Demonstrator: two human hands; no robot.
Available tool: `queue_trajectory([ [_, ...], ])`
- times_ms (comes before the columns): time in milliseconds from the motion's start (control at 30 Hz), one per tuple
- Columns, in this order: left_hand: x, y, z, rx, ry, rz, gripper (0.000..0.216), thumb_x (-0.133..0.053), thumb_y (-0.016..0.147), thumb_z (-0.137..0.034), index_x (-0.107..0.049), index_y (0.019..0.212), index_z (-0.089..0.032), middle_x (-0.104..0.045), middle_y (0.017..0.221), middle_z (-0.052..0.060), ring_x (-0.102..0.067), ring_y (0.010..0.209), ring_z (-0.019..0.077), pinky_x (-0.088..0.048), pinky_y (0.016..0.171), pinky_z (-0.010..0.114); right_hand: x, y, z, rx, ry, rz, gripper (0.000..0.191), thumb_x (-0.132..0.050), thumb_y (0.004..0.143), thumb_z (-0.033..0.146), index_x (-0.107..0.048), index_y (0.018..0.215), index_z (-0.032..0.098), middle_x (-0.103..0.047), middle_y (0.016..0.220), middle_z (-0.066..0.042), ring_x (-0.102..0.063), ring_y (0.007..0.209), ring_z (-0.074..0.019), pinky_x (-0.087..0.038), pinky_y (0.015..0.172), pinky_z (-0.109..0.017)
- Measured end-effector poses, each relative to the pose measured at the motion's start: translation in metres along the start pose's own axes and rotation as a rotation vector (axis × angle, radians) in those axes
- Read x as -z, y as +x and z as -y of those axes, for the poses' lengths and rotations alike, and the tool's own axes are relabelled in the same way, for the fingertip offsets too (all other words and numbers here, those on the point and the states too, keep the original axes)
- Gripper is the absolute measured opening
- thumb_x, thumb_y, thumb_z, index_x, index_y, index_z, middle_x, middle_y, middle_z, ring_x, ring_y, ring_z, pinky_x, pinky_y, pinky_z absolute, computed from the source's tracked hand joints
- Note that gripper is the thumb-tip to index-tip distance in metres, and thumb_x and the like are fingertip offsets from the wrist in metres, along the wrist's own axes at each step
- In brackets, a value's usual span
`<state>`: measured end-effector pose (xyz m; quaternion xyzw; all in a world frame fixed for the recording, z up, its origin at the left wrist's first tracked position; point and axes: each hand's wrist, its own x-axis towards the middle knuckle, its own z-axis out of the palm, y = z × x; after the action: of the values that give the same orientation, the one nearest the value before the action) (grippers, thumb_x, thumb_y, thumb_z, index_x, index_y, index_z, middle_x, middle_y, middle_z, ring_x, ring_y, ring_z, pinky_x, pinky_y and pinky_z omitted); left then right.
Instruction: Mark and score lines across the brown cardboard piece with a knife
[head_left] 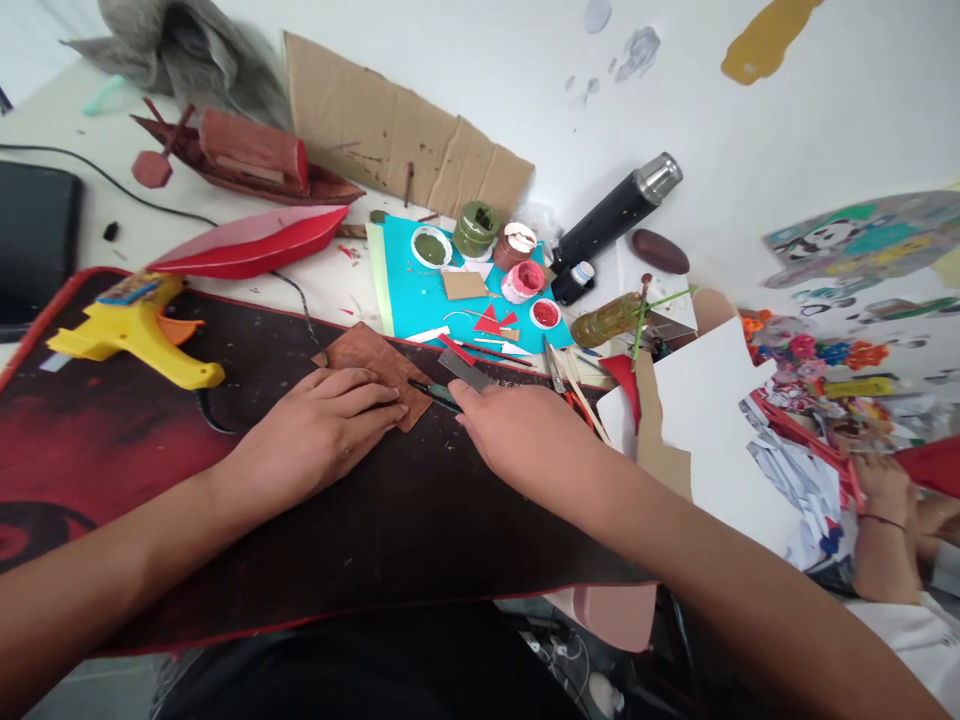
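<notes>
My left hand (322, 430) lies flat, fingers stretched, on a brown painted piece of card (367, 358) on the dark mat (450, 520). My right hand (517, 425) is closed around a slim dark pen-like tool (431, 393), whose tip touches or hovers just over the card's right side; I cannot tell which. A flat grey metal strip (463, 368), like a ruler, lies partly behind my right hand. Left of my left hand rests a yellow glue gun (142, 335). Beyond it are a red paper boat hull (262, 245) and a brown model boat (251, 155).
Paint pots (475, 232) and paper scraps stand on a blue sheet (405, 280) behind the mat. Scissors (559, 375), a jar of murky liquid (606, 320) and a black flask (615, 210) are to the right. Another person's hand (885, 485) shows at far right.
</notes>
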<state>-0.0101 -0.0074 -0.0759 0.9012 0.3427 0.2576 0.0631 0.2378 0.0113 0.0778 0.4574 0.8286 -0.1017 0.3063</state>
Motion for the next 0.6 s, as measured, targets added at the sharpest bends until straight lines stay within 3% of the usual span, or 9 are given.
queue_trajectory([
  [600, -0.0014, -0.0010, 0.0023, -0.020, -0.002, -0.020, 0.034, -0.049, 0.117, -0.031, -0.082, 0.128, -0.030, -0.086, 0.126, 0.004, -0.072, 0.123, 0.0290, -0.054, 0.099, 0.046, -0.0010, -0.0035, 0.0001, -0.001, -0.008, 0.010, 0.040, -0.046, 0.117, 0.019, -0.060, 0.154, 0.013, -0.084, 0.113, -0.017, -0.082, 0.093, -0.0304, -0.044, 0.064, -0.035],
])
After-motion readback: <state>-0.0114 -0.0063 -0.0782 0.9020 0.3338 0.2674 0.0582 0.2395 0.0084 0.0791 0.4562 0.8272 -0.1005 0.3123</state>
